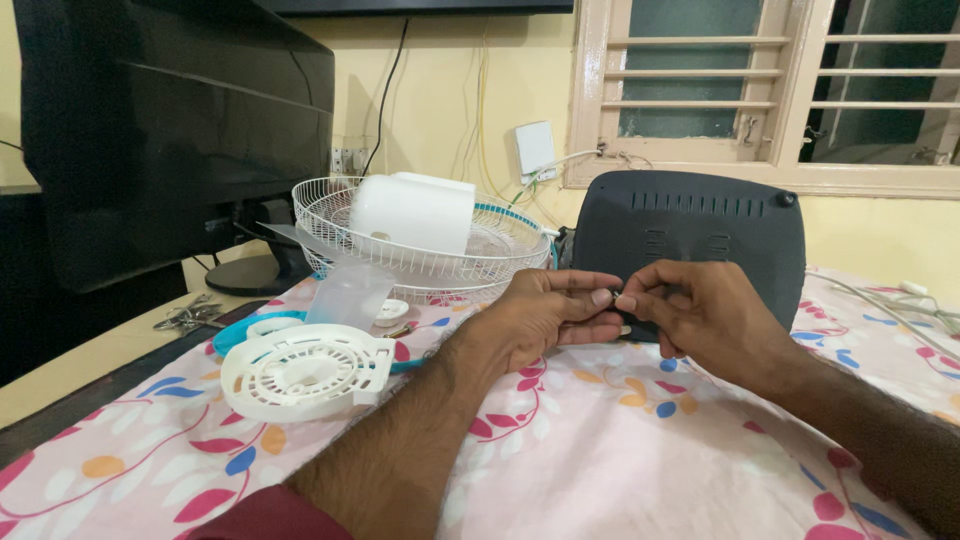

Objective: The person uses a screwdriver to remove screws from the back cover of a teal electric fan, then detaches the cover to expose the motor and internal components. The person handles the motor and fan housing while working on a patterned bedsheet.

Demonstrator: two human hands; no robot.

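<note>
Pinching together at the centre of the view, the left hand (pixel 545 315) and the right hand (pixel 700 312) meet fingertip to fingertip over a tiny part (pixel 613 297), too small to identify, held just in front of the lower edge of a dark grey fan base (pixel 690 235) that stands at about one o'clock from them. Both hands are nearly closed, thumb and forefinger pressed on the little piece, the other fingers curled under; which hand bears most of the grip I cannot tell. Judging by what lies about, the fan is already well apart: the white wire guard (pixel 420 262) sits at eleven o'clock with the white motor housing (pixel 412 212) resting in it, the round white slotted cover (pixel 305 372) lies at nine o'clock on the floral cloth (pixel 620 450), and a translucent blade (pixel 348 292) leans beside the guard. What seems left is the small fitting at the base; the larger pieces lie loose and unjoined.
</note>
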